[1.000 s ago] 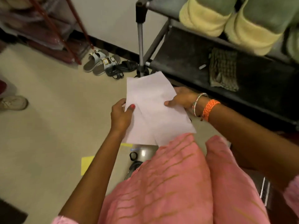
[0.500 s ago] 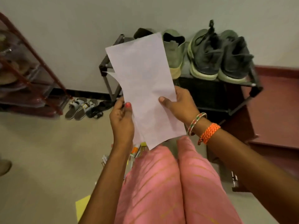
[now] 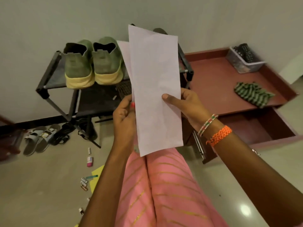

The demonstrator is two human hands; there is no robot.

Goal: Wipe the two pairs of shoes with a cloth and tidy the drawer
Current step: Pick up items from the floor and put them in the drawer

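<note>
I hold white folded paper sheets (image 3: 155, 89) upright in front of me. My left hand (image 3: 124, 117) pinches their left edge and my right hand (image 3: 185, 105) grips the right edge with the thumb on top. Behind the paper, a pair of green shoes with yellow soles (image 3: 91, 63) stands on the top shelf of a black shoe rack (image 3: 49, 71). The second pair is hidden by the paper. To the right, a dark red drawer (image 3: 262, 126) stands pulled open below a red cabinet top (image 3: 218, 84), where a green striped cloth (image 3: 252, 94) lies.
A clear plastic bin with a remote (image 3: 244, 59) sits at the back of the cabinet top. Sandals (image 3: 39, 138) lie on the floor left of the rack. Small packets, batteries and yellow paper (image 3: 90, 176) are scattered on the floor near my knees.
My view has lifted and swung right, from the rack's lower shelf to the whole rack, cabinet top and open drawer. Both hands raised the paper upright and brought the sheets closer together.
</note>
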